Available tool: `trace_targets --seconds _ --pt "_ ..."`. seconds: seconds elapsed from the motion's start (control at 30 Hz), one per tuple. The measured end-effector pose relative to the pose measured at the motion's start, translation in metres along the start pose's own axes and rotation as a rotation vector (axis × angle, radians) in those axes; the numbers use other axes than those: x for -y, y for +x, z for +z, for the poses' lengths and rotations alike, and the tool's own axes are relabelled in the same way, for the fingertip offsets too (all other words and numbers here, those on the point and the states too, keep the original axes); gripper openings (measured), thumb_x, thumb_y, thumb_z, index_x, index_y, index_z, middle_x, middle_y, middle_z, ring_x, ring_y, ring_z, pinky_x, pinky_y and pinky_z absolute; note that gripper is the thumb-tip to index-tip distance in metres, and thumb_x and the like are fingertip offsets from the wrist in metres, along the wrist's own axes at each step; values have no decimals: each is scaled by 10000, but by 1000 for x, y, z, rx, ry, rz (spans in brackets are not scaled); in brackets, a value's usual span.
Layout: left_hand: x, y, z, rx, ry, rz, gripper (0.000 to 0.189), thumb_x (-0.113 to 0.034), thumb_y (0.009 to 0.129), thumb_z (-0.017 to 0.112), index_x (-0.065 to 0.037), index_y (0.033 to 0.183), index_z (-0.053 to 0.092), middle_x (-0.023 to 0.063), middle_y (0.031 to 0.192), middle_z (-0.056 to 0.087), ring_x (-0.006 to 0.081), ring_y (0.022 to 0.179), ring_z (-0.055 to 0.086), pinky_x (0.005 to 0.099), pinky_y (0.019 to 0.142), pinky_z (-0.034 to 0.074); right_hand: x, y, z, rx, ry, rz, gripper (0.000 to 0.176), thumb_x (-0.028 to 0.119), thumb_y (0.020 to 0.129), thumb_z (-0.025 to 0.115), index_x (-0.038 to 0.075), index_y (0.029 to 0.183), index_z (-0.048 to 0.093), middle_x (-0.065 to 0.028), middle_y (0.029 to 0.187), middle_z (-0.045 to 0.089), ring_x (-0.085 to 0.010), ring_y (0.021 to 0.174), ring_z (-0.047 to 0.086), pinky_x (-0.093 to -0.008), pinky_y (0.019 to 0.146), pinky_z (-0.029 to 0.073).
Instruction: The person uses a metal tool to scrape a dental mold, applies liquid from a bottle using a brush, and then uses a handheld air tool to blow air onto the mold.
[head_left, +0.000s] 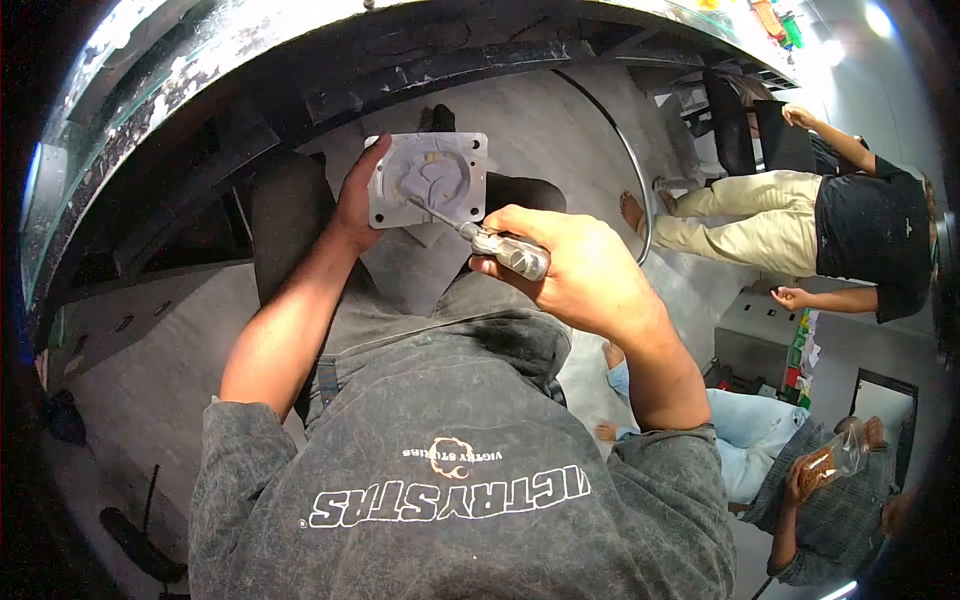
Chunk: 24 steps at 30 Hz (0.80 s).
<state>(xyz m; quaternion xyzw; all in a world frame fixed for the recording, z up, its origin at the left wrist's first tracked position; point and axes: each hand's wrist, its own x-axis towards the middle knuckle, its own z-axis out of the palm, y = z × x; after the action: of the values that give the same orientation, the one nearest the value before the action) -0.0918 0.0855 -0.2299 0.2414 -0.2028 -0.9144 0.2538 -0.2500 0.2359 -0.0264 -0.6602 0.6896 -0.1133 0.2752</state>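
Observation:
My left hand (355, 210) grips the left edge of a flat metal mould plate (476, 150), with the thumb lying along its upper left corner. Holes pierce the plate's corners, and a rounded, contoured recess (435, 178) fills its middle. In my right hand (585, 265) is a silver die grinder (512, 253), the fingers wrapped around its body. Its thin shaft points up and left, and the tip overlaps the lower left rim of the recess. The plate is held above my lap, between my knees.
A dark-framed bench (300, 115) curves across the top. A black hose (625, 150) runs down to the floor at right. One person (870, 230) stands at right; another (800, 470) sits lower right, holding a clear bag (840, 455) with brown contents.

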Motion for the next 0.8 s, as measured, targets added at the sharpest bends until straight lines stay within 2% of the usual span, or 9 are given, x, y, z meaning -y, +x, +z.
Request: trace_targets --seconds 0.07,0.17,0.23,0.3,0.4,0.47,0.5,0.57,0.8 --pt "2 5 -6 17 -13 -2 629 -561 1025 469 -40 1356 590 148 1285 675 286 1165 673 459 1023 535 3 2 1 -14 37 -22 255 332 903 737 109 1018 688 -144 887 725 -375 859 704 -460 711 545" --pt "2 6 -13 59 -62 -18 656 -567 1023 453 -30 1379 575 158 1305 662 289 1188 665 468 1032 531 2 5 4 -43 32 -45 251 329 906 730 114 1028 689 -147 897 726 -376 867 705 -466 721 546" --pt "3 7 -13 86 -100 -32 659 -567 1025 448 -25 1379 574 163 1306 661 292 1197 659 470 1042 522 2 6 3 -46 3 -52 289 349 893 755 121 1062 696 -129 920 732 -360 865 711 -436 722 550" --pt "3 7 -14 215 -211 -54 671 -573 1026 440 -14 1371 579 171 1308 658 301 1213 646 464 1063 504 4 8 3 -48 -27 -59 331 369 881 781 129 1096 703 -110 943 738 -344 863 716 -406 724 554" --pt "1 3 -8 122 -178 -55 683 -576 1028 435 -2 1372 575 181 1321 649 311 1224 636 461 1078 490 7 10 2 -57 -50 -62 326 362 879 780 132 1097 704 -111 943 738 -344 860 715 -405 722 553" --pt "3 7 -12 153 -170 -48 692 -580 1027 433 1 1376 571 184 1324 646 313 1222 636 460 1080 487 7 11 2 -38 -20 -106 258 331 912 707 107 1036 674 -152 897 719 -377 859 704 -489 723 541" --pt "3 8 -14 184 -162 -43 700 -584 1026 432 5 1380 566 186 1328 644 315 1220 636 458 1082 485 7 12 2 -38 -21 -106 258 331 912 707 107 1036 674 -152 897 719 -377 859 704 -489 723 541" --pt "3 5 -8 155 -145 -33 704 -586 1025 429 6 1380 566 186 1328 644 316 1221 635 459 1083 482 8 15 3 -52 -54 -82 295 353 893 767 128 1070 696 -110 916 732 -339 833 711 -405 704 546" --pt "3 6 -8 146 -144 -17 689 -576 1026 431 4 1368 575 184 1316 650 315 1216 639 459 1079 484 10 18 2 -48 -40 -48 273 338 898 761 124 1054 693 -110 903 729 -338 827 711 -410 698 544"
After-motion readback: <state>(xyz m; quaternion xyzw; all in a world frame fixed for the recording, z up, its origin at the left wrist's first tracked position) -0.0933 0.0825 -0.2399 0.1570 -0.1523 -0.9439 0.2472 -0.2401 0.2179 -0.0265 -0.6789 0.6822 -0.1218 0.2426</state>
